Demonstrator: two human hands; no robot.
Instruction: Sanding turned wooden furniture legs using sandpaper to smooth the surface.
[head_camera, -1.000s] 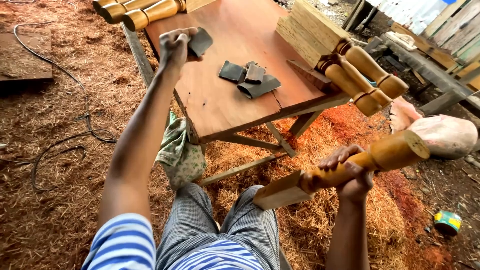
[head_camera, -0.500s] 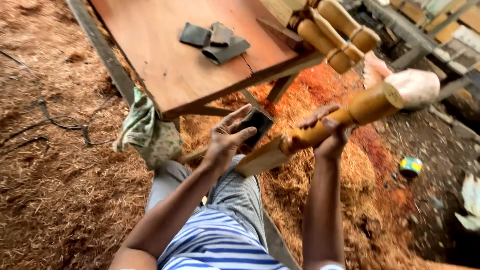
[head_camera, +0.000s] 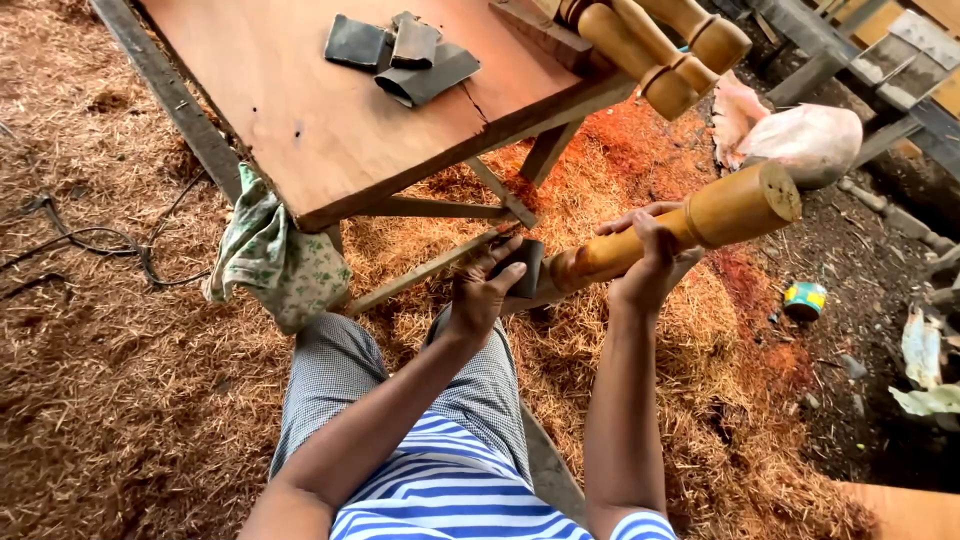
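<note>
Below the table (head_camera: 330, 150), left hand (head_camera: 480, 292) clamping sandpaper (head_camera: 524, 266), right hand (head_camera: 645, 265) gripping half-hidden turned leg (head_camera: 690, 225)

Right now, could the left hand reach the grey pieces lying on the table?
Probably yes, but not freely. The left hand is already pressing a dark sanding piece to the turned wooden leg. The grey pieces lie uncovered on the table ahead, nothing blocking.

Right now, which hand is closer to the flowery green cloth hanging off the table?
Left. The left hand, pressing dark sandpaper onto the turned wooden leg, sits nearer the cloth; the right hand grips the leg farther away.
</note>
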